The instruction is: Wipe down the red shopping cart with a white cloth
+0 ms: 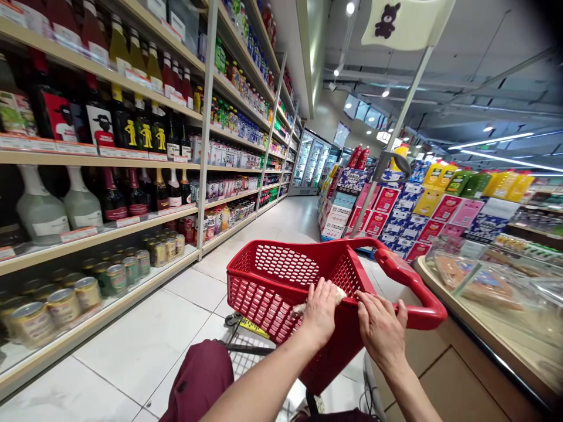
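Clearly, left hand (319,312) clamped on pale cloth (340,294), right hand (383,325) loosely spread against red basket (339,350).

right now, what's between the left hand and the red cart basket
In the head view, a pale cloth, partly hidden, lies between the left hand and the red cart basket.

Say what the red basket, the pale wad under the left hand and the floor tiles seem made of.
Red basket: likely moulded plastic, fairly glossy; regular openings and rounded edges suggest it.
Pale wad: perhaps cloth, matte; it looks soft and crumpled, but is mostly hidden.
Floor tiles: ceramic or stone, polished; straight joints and reflections.
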Available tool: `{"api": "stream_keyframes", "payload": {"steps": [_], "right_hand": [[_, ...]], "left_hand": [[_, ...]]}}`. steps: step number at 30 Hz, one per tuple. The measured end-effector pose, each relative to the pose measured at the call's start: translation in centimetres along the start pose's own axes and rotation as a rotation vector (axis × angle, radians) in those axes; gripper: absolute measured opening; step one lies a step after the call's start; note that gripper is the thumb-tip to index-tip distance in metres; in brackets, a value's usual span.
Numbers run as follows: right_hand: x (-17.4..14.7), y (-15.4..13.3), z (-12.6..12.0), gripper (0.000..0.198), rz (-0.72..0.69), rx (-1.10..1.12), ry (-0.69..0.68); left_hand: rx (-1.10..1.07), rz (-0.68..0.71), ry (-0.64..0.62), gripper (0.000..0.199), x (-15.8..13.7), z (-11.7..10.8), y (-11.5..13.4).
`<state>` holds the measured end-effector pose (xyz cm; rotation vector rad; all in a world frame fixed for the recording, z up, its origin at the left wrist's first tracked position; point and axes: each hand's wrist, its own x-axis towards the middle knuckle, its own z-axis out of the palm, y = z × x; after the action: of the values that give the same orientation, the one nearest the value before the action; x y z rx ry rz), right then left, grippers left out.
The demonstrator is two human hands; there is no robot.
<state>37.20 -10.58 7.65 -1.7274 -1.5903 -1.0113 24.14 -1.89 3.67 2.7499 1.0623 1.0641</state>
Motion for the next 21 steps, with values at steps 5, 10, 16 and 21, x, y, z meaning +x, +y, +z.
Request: {"api": "stream_keyframes", "payload": {"steps": [5, 10, 16, 21], "right_hand": [[0.2, -0.1, -0.3, 0.036, 0.011, 0.024, 0.001], [0.3, 0.3, -0.1, 0.037, 0.025, 0.026, 0.018], [0.0, 2.1, -0.6, 0.043, 0.026, -0.031, 0.058], [0.1, 1.8, -0.7, 0.038, 0.055, -0.024, 0.056]], "left_hand": [[0.079, -0.034, -0.038, 0.049, -0.6, -1.9, -1.1], [-0.009, 0.103, -0.016, 0.053, 0.3, -1.7, 1.1], [-0.024, 0.027, 0.035, 0.035, 0.0, -1.8, -0.8], [-0.085, -0.004, 0.021, 0.032, 0.6, -1.6, 0.5]]}}
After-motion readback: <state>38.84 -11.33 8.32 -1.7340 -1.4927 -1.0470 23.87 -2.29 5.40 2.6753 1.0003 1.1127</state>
